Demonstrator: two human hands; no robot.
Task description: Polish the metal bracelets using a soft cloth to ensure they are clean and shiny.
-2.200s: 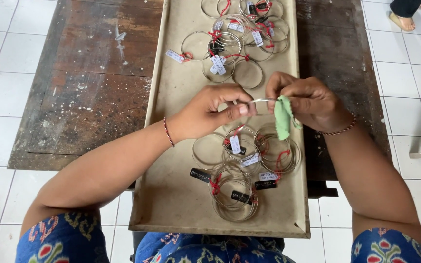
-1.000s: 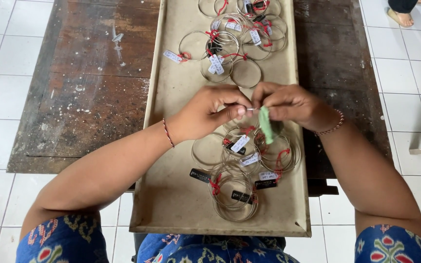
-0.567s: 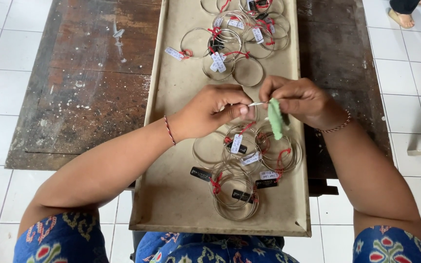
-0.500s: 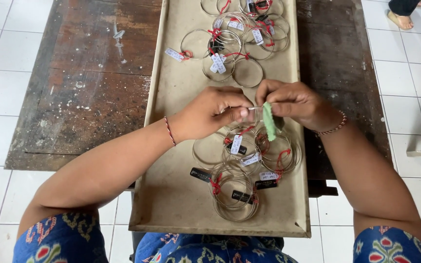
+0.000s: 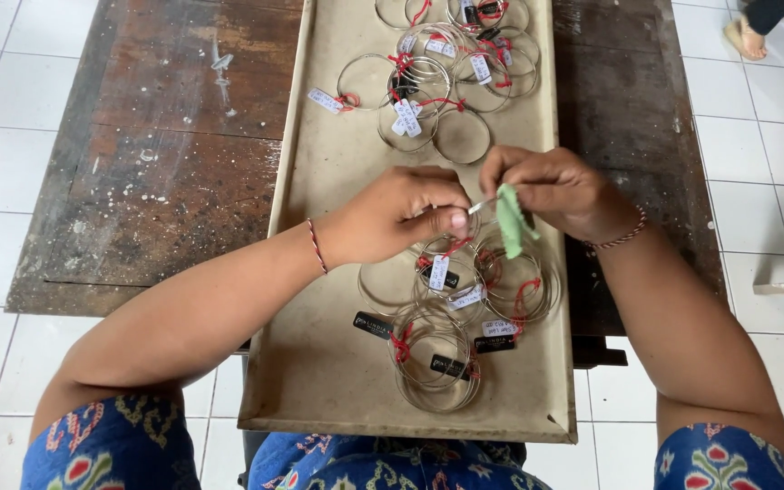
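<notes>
Since half a second ago, both hands have drifted a little apart again, so a short stretch of the thin silver bangle (image 5: 480, 206) shows between them, and the green cloth (image 5: 509, 220) hangs lower below the right hand. From the head camera, the left hand (image 5: 398, 215) is clenched on the bangle, thumb and forefinger pinching its near end above the beige tray (image 5: 324, 272). The right hand (image 5: 555, 191) holds the cloth folded over the bangle, its fingers closed on both. Just under the hands lies a heap of tagged bangles (image 5: 451, 313) tied with red thread, and a second heap (image 5: 446, 68) lies at the tray's far end; the tray rests on a worn wooden counter (image 5: 156, 154). To do the rubbing well, it seems wise to keep the left pinch firm so the ring does not twist, to press the cloth evenly around the metal, and to work above the tray.
</notes>
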